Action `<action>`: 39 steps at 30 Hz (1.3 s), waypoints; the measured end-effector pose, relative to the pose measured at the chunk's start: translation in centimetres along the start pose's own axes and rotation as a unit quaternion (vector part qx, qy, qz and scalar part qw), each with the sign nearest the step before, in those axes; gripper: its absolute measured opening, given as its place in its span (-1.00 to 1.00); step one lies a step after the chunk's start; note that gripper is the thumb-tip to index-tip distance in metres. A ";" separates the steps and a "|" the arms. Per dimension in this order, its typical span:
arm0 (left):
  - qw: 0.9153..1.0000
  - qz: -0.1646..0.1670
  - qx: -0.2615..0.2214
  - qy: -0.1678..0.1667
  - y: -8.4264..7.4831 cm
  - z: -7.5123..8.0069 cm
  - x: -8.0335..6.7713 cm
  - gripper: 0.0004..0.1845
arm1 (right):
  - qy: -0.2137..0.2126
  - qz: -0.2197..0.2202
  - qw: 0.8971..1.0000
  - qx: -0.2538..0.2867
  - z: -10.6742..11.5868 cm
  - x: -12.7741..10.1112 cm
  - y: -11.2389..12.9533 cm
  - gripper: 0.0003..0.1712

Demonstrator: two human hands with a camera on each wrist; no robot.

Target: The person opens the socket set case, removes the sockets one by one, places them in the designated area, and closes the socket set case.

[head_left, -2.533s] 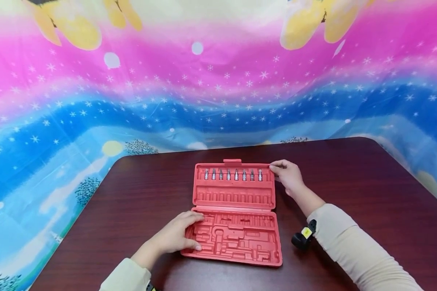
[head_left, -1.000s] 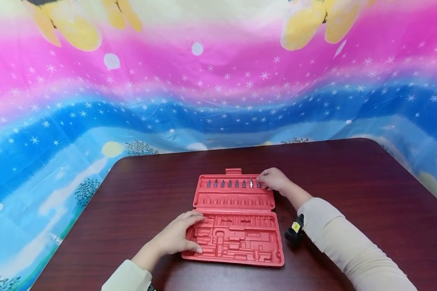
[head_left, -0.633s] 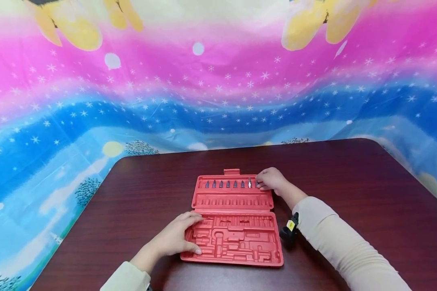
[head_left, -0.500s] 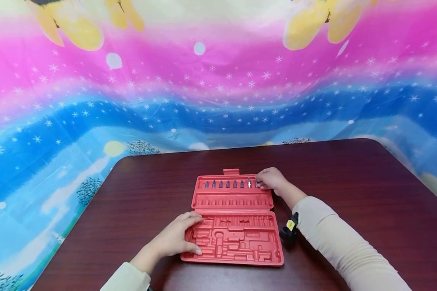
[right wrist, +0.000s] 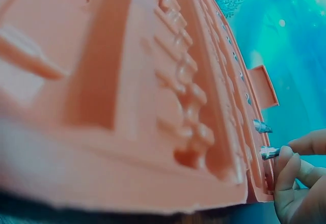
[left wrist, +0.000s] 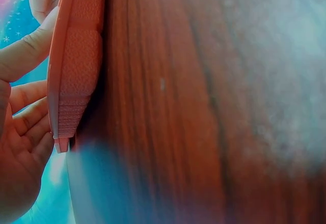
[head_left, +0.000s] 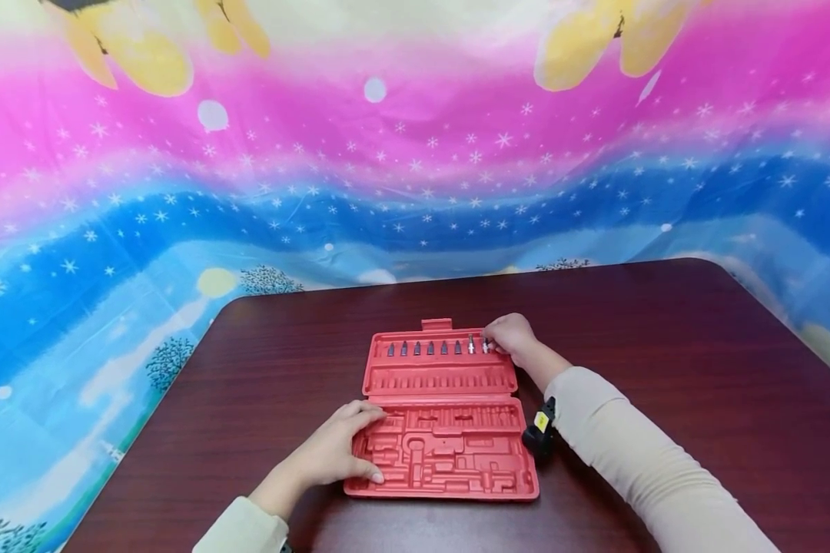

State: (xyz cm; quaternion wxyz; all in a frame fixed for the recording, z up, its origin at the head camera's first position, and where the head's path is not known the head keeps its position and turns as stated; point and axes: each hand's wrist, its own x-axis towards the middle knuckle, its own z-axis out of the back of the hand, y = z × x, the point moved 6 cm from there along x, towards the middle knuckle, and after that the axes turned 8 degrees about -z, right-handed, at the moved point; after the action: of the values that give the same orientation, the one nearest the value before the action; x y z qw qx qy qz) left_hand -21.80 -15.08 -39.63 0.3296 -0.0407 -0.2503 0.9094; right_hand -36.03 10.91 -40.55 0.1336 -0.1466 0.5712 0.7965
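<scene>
A red plastic bit case lies opened out on the table, its lid on the far side. Along the lid's upper row sit several screwdriver bits, most of them dark. At the row's right end two look silver and stand out from their slots. My right hand pinches the outermost silver bit between thumb and fingertips; its neighbour sticks out beside it. My left hand rests on the near half's left edge, thumb and fingers spread over the rim.
Moulded hollows fill the case's near half, and a second row of slots runs across the lid. A latch tab juts from the far edge. Dark wooden table surrounds the case. Behind hangs a patterned cloth.
My right hand has gone from the lid's upper right corner to the rightmost bit, and the lid has tipped back flatter. That bit now shows silver at my fingertips. My left hand stays put.
</scene>
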 end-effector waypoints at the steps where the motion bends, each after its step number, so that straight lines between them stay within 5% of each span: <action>1: 1.000 0.001 0.000 0.000 0.0 0.0 0.0 -0.17 | 0.001 0.003 1.000 -0.006 -0.1 0.0 0.0 -0.81; 12: 1.000 0.000 -0.007 -0.004 0.0 -0.1 -0.1 -0.17 | 0.063 0.068 0.992 -0.086 -0.3 -0.1 -0.5 -0.79; 21: 1.000 -0.008 0.001 -0.007 -0.1 0.0 -0.1 -0.18 | 0.061 0.098 0.990 -0.079 -0.2 -0.2 -0.6 -0.84; 39: 1.000 -0.011 -0.009 -0.006 -0.1 0.1 -0.3 -0.24 | 0.057 0.088 0.994 0.040 0.5 -1.1 -0.6 -0.73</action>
State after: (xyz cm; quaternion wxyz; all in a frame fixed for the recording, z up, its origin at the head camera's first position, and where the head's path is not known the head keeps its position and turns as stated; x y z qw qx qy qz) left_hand -21.54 -15.25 -39.48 0.3376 -0.0359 -0.2612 0.9036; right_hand -34.82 11.49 -40.45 0.0360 -0.1357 0.6195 0.7723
